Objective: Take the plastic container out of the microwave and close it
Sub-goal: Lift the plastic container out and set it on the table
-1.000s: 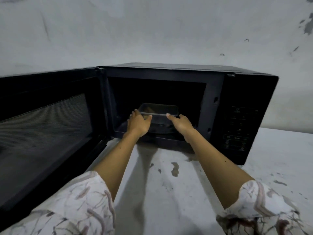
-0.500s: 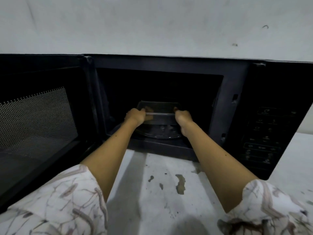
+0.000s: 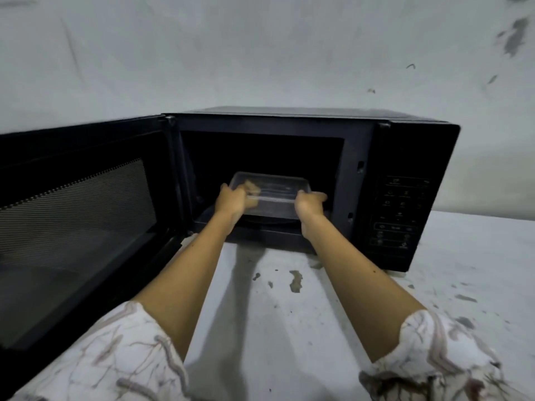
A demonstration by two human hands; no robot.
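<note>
A black microwave [image 3: 411, 157] stands on a pale counter with its door [image 3: 75, 221] swung wide to the left. Inside the dark cavity a clear rectangular plastic container [image 3: 272, 195] is held just above the glass turntable [image 3: 269, 222], near the cavity's front. My left hand [image 3: 231, 199] grips the container's left end with the thumb over the rim. My right hand [image 3: 309, 202] grips its right end. Both forearms reach straight in from the bottom of the view.
The microwave's control panel [image 3: 399, 212] faces me on the right. The pale counter [image 3: 289, 328] in front has dark chipped patches. A stained grey wall [image 3: 260, 53] rises right behind the microwave. The open door blocks the left side.
Both hands went from open beside the container to closed on its two ends. The container now sits slightly raised and nearer the cavity's front. My head view has shifted.
</note>
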